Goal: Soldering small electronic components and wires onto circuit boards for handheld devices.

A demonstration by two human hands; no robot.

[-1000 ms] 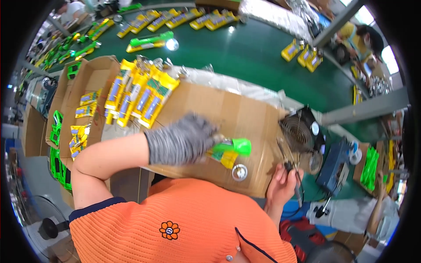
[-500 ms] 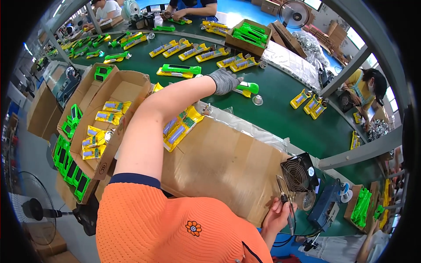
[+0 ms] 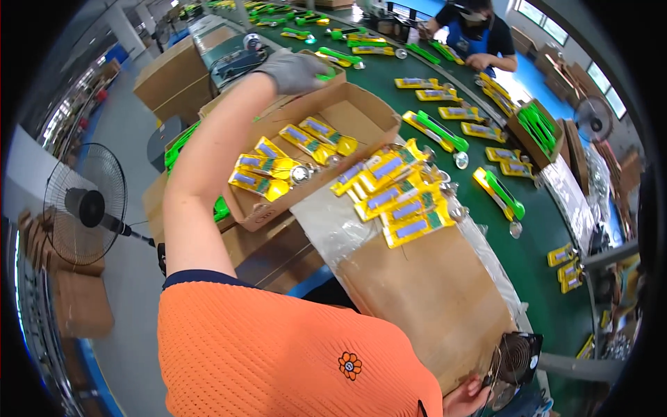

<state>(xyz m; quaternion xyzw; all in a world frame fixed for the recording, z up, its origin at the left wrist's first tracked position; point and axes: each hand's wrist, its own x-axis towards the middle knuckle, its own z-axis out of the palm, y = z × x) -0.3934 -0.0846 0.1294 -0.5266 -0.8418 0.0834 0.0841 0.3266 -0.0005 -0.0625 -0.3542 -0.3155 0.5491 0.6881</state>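
My left hand point(image 3: 293, 73), in a grey glove, reaches over the far end of the cardboard boxes on the left. A green plastic casing point(image 3: 326, 74) shows at its fingertips; the fingers are too blurred and covered to tell whether they grip it. Low on the right, my bare right hand point(image 3: 467, 399) is closed around a soldering iron point(image 3: 488, 380), mostly hidden at the picture's edge. Between the hands, several yellow casings with bluish cells point(image 3: 410, 227) lie piled on the cardboard-covered worktop point(image 3: 431, 292). More yellow casings point(image 3: 264, 165) sit in the nearer open box point(image 3: 260, 217).
A black fan point(image 3: 517, 358) stands beside my right hand. Beyond the worktop runs a green conveyor belt point(image 3: 479, 182) carrying yellow and green casings. A co-worker point(image 3: 479, 38) sits across it near a box of green parts point(image 3: 535, 128). A floor fan point(image 3: 90, 207) stands at left.
The view has swung left. My left hand has left the green casing on the belt, which now lies against a yellow one, and moved over the boxes. My right hand keeps the soldering iron.
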